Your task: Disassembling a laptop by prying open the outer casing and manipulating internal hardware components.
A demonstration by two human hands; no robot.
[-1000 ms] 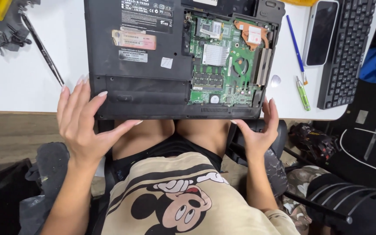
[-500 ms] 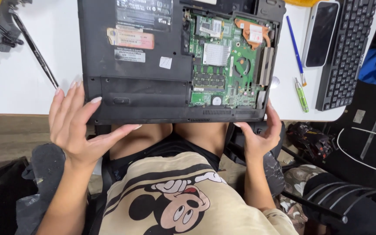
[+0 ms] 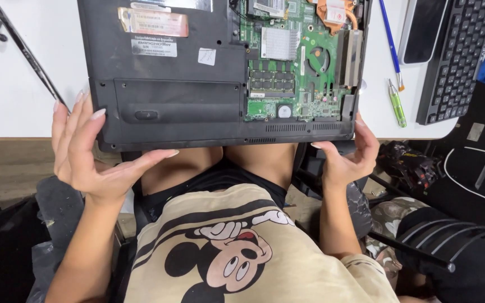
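Observation:
A black laptop lies upside down on the white table, its near edge hanging over the table's edge above my lap. Part of its bottom cover is off, and the green circuit board with a copper heat pipe shows on the right half. My left hand cups the near left corner, fingers spread up along the side and thumb under the front edge. My right hand curls around the near right corner.
A black keyboard, a dark phone, a blue pen and a small green tool lie to the right of the laptop. A thin black rod lies at the left. Dark bags sit on the floor at my right.
The laptop has slid a little to the left and nearer to me, and both hands have stayed at its near corners. My left fingers have spread wider along the side.

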